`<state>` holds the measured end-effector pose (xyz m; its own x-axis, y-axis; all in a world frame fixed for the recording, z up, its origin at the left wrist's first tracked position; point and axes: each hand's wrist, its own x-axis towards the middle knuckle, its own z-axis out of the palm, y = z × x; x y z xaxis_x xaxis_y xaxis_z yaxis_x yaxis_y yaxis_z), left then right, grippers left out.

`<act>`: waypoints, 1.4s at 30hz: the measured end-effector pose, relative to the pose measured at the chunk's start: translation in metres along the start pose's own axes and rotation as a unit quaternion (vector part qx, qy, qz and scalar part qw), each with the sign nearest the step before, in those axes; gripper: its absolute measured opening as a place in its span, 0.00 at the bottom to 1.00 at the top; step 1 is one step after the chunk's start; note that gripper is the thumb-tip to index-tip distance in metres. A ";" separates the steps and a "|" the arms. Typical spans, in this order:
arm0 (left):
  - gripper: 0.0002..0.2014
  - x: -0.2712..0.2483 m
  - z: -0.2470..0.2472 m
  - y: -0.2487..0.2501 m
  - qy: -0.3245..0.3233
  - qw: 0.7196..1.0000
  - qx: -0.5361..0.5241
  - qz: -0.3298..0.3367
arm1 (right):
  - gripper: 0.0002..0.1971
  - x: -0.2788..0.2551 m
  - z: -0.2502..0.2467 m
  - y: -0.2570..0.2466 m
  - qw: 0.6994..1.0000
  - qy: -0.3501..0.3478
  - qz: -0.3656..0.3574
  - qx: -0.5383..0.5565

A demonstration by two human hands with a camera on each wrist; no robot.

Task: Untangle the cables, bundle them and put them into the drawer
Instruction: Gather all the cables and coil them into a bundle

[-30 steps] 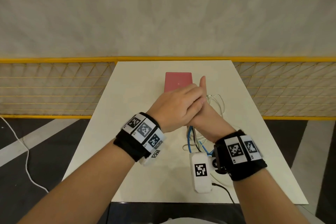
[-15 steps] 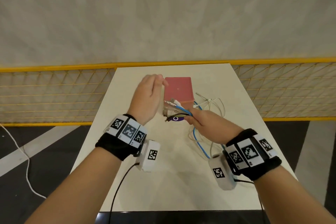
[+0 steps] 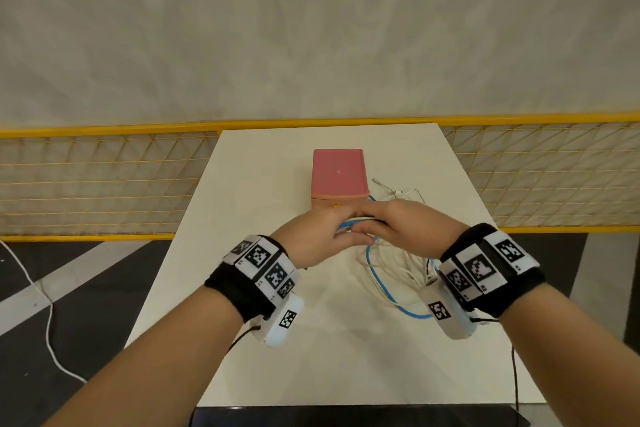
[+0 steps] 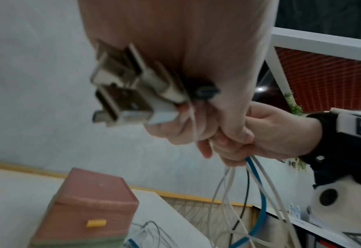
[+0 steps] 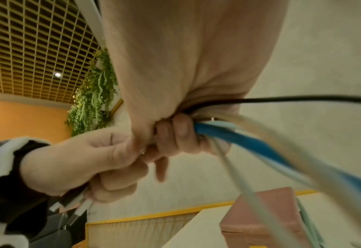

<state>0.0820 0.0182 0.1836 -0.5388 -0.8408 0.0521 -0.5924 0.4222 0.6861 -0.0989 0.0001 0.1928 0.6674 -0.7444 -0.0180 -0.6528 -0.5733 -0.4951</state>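
Observation:
A bundle of cables hangs between my two hands just in front of the pink drawer box. My left hand grips the plug ends, which stick out of the fist. Right beside it, my right hand is curled round the same cables. From it a blue cable, white cables and a thin black cable trail in loose loops onto the table. The box's drawer front carries a yellow handle and looks closed.
More thin white cable lies to the right of the box. A yellow mesh fence runs behind the white table, with dark floor on both sides. A white cord lies on the floor at left.
Half a second ago my left hand was open and apart while the right held the cable ends. Now the left has come back and grips the plug ends beside the right.

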 end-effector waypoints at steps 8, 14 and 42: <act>0.13 0.004 -0.016 -0.022 0.197 0.974 -0.106 -0.041 | 0.08 -0.011 0.005 0.022 0.985 0.106 0.039 0.130; 0.19 0.019 0.011 -0.011 0.291 0.905 -0.286 -0.123 | 0.12 0.009 0.034 -0.001 0.940 0.230 0.072 0.242; 0.15 0.011 -0.025 -0.002 0.331 0.790 -0.516 -0.032 | 0.19 0.000 0.045 0.016 0.967 0.057 0.092 0.233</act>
<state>0.0924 -0.0004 0.2012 0.1052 -0.9864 0.1262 0.3805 0.1572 0.9113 -0.0926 0.0065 0.1456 0.4943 -0.8672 -0.0596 -0.5069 -0.2319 -0.8302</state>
